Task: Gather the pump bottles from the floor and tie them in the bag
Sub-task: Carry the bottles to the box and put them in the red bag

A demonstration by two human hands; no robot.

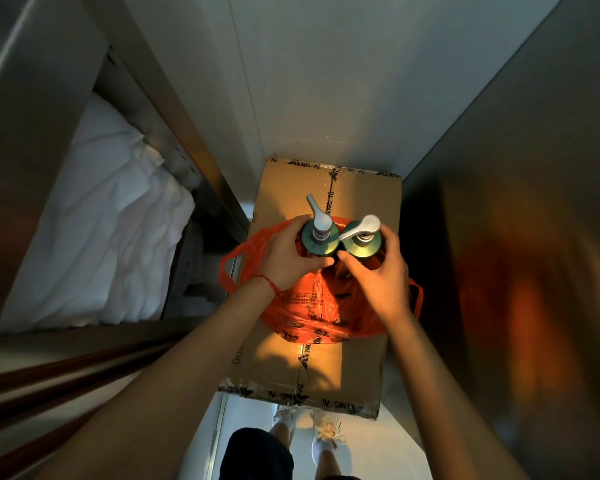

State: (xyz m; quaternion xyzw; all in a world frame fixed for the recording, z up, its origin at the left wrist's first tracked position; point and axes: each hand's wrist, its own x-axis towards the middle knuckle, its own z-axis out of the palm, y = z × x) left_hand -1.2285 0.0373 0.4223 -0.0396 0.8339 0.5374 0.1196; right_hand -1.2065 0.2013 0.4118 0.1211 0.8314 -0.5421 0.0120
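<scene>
Two green pump bottles with white pump heads stand upright side by side in an open red plastic bag [309,306]. The bag rests on a taped cardboard box [361,195]. My left hand [284,261] grips the left bottle [321,242] around its shoulder. My right hand [378,271] wraps the right bottle [362,245] from the near and right side. The bottles' lower bodies are hidden inside the bag. The bag's handles hang loose at the left and right.
A metal shelf frame [174,109] with white folded linen [118,220] stands on the left. A dark metal panel [516,237] closes the right side. A white wall [326,81] is behind the box. My feet in white shoes [323,441] stand on pale floor below.
</scene>
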